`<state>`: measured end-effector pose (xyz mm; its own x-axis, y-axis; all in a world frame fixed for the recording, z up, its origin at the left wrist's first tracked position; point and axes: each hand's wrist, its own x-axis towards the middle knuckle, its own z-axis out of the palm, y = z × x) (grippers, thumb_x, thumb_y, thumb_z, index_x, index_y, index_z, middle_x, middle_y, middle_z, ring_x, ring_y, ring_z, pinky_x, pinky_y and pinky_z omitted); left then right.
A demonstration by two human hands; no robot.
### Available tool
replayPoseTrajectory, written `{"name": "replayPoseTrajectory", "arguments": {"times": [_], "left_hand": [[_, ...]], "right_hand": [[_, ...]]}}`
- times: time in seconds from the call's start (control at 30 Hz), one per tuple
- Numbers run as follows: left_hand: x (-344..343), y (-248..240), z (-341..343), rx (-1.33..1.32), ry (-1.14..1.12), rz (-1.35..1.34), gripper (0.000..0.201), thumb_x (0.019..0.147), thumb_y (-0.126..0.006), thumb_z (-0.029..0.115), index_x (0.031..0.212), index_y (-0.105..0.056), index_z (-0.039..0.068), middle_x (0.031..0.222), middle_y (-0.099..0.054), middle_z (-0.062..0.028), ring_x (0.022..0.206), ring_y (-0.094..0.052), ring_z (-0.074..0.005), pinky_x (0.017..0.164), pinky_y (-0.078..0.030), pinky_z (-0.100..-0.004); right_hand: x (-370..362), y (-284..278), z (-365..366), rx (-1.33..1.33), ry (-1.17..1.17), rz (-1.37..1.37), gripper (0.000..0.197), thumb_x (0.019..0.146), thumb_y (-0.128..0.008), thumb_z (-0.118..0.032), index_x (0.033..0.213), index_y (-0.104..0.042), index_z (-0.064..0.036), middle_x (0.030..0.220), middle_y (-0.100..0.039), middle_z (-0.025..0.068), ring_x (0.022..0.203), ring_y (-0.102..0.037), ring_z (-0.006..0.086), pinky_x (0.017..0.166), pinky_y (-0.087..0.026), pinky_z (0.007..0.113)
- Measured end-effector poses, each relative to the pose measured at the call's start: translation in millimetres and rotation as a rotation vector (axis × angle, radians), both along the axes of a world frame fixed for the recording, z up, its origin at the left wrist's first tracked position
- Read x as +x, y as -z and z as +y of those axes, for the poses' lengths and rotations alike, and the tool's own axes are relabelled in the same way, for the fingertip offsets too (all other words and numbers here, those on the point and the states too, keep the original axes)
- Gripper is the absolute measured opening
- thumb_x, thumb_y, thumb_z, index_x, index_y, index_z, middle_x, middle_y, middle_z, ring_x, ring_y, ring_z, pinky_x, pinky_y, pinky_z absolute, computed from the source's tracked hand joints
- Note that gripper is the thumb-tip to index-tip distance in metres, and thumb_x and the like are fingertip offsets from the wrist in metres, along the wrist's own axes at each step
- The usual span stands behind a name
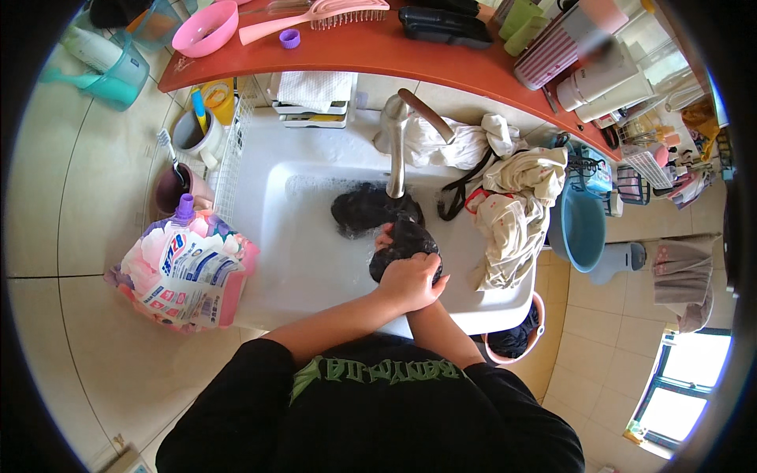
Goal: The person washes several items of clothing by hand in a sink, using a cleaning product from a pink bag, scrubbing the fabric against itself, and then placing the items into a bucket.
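Note:
Over a white sink (307, 276) with soapy water, both my hands grip a wet black cloth (404, 243), bunched up. My left hand (410, 281) is closed round its near end, crossing above my right wrist. Mostly covered by the cloth and the left hand, my right hand (385, 236) shows a few bent fingers at the cloth's left side. More dark cloth (359, 210) lies in the water beneath the metal faucet (396, 158); whether it is one piece with the held part, I cannot tell.
Cream cloths (512, 221) drape the sink's right rim, with a black strap (453, 201) beside them. A flowery pouch (189, 268) leans at the left. A red-brown shelf (355, 55) spans the back. Further right are a blue basin (583, 225) and a pink bucket (538, 315) holding dark cloth.

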<state>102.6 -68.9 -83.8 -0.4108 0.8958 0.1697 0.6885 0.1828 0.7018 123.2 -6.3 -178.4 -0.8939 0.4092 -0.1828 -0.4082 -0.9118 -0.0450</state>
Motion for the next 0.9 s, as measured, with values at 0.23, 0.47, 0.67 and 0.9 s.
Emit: {"name": "replayPoseTrajectory", "arguments": {"times": [0.23, 0.47, 0.67, 0.9], "left_hand": [[-9, 14, 27, 0.145, -0.090, 0.242, 0.018, 0.069, -0.059, 0.022, 0.064, -0.049, 0.008, 0.061, -0.054, -0.0098, 0.053, -0.056, -0.0278, 0.048, -0.047, -0.0406], [-102, 66, 10, 0.023, -0.405, 0.258, 0.015, 0.069, -0.057, 0.017, 0.063, -0.048, 0.006, 0.063, -0.054, -0.0124, 0.061, -0.055, -0.0340, 0.053, -0.045, -0.0454], [-134, 79, -56, -0.250, -0.483, -0.068, 0.016, 0.071, -0.055, 0.017, 0.072, -0.058, 0.002, 0.068, -0.057, -0.0205, 0.067, -0.055, -0.0388, 0.063, -0.044, -0.0466], [-131, 76, -58, -0.542, -0.181, 0.025, 0.041, 0.068, -0.059, 0.027, 0.101, -0.054, 0.002, 0.109, -0.051, -0.0202, 0.100, -0.050, -0.0345, 0.085, -0.042, -0.0413]], "right_hand": [[20, 74, 4, 0.284, 0.433, 0.092, 0.033, 0.084, -0.040, -0.044, 0.079, -0.048, -0.0126, 0.084, -0.051, 0.0052, 0.086, -0.050, 0.0209, 0.078, -0.040, 0.035], [5, -50, -2, 0.065, -0.032, -0.380, 0.043, 0.086, -0.037, -0.039, 0.108, -0.055, -0.0061, 0.108, -0.058, 0.0092, 0.099, -0.055, 0.0265, 0.090, -0.042, 0.038], [13, -70, 43, 0.548, 0.014, -0.647, 0.031, 0.081, -0.062, -0.030, 0.097, -0.057, -0.0036, 0.091, -0.060, 0.0024, 0.088, -0.056, 0.0119, 0.075, -0.043, 0.030], [29, -18, 20, 0.494, -0.314, -0.967, 0.047, 0.083, -0.057, -0.042, 0.113, -0.048, -0.0077, 0.096, -0.055, 0.0028, 0.075, -0.049, 0.0154, 0.073, -0.040, 0.031]]}}
